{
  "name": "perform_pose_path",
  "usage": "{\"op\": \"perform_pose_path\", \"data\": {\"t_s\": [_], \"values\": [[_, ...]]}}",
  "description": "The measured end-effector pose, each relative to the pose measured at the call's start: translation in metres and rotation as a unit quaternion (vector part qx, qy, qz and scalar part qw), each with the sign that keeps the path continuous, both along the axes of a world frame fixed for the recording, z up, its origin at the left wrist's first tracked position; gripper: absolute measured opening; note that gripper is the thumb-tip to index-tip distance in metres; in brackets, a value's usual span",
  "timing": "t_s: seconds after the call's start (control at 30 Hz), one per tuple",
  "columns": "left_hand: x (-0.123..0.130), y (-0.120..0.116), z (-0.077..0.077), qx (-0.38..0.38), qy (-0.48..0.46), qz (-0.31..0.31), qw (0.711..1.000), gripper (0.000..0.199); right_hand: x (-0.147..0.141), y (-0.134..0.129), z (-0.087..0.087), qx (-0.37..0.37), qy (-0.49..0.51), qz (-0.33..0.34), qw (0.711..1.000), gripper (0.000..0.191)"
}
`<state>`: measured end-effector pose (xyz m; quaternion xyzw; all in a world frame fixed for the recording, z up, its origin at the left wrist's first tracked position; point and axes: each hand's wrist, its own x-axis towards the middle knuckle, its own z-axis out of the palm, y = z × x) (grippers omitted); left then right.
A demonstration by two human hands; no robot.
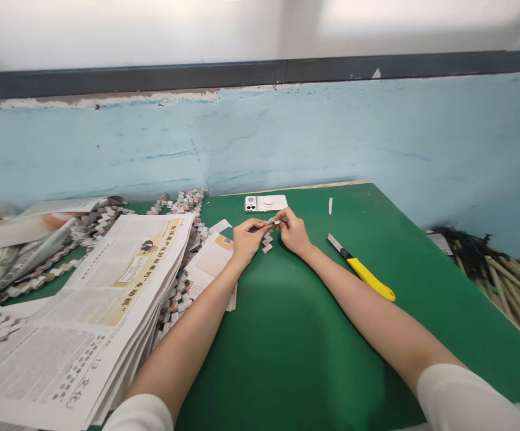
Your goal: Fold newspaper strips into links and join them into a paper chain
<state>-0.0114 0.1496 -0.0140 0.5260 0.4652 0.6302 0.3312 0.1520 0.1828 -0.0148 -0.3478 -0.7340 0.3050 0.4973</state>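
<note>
Over the green table, my left hand and my right hand meet fingertip to fingertip. Between them is the end of a zigzag folded-paper chain, made of small white and brownish links, which hangs below my left fingers. My left hand is closed in a pinch on the chain. The fingers of my right hand pinch a small whitish piece at its end; the exact fold is too small to make out. Just behind the hands lies a white phone, camera side up.
A yellow-handled knife lies right of my right forearm, near a white paper strip. Stacked newspapers and heaped paper chains cover the left side, beside a printed sheet. A blue wall stands behind; sticks lie beyond the right edge.
</note>
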Motion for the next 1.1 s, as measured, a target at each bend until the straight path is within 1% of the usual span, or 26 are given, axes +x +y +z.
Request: {"op": "perform_pose_path", "data": {"t_s": [0.2, 0.33, 0.47, 0.57, 0.67, 0.77, 0.87, 0.93, 1.03, 1.1], "values": [[-0.001, -0.001, 0.000, 0.019, 0.027, 0.008, 0.999, 0.022, 0.001, 0.000, -0.001, 0.015, -0.007, -0.004, 1.000, 0.009], [-0.001, -0.002, 0.005, -0.018, 0.032, 0.014, 0.999, 0.022, -0.001, 0.000, 0.001, 0.006, 0.002, -0.002, 1.000, 0.008], [-0.001, 0.000, 0.010, -0.043, -0.017, -0.020, 0.999, 0.022, -0.003, -0.001, 0.004, -0.016, -0.003, 0.006, 1.000, 0.008], [-0.004, 0.003, 0.010, -0.049, -0.029, -0.043, 0.997, 0.023, -0.003, -0.003, 0.006, -0.028, -0.003, 0.021, 0.999, 0.009], [-0.009, 0.008, 0.006, -0.050, -0.035, -0.028, 0.998, 0.024, -0.003, -0.004, 0.008, -0.044, 0.002, 0.039, 0.998, 0.007], [-0.015, 0.012, 0.002, -0.056, -0.075, -0.008, 0.996, 0.029, -0.003, -0.005, 0.009, -0.054, 0.005, 0.043, 0.998, 0.004], [-0.018, 0.015, 0.002, -0.087, -0.157, -0.027, 0.983, 0.030, -0.003, -0.005, 0.011, -0.060, 0.003, 0.042, 0.997, 0.003], [-0.019, 0.016, 0.004, -0.109, -0.200, -0.042, 0.973, 0.026, -0.004, -0.005, 0.012, -0.065, -0.002, 0.039, 0.997, 0.003], [-0.018, 0.016, 0.008, -0.133, -0.219, -0.047, 0.965, 0.015, -0.004, -0.005, 0.013, -0.071, -0.005, 0.037, 0.997, 0.003], [-0.017, 0.016, 0.008, -0.135, -0.218, -0.044, 0.965, 0.017, -0.004, -0.005, 0.013, -0.074, -0.004, 0.037, 0.997, 0.004]]}}
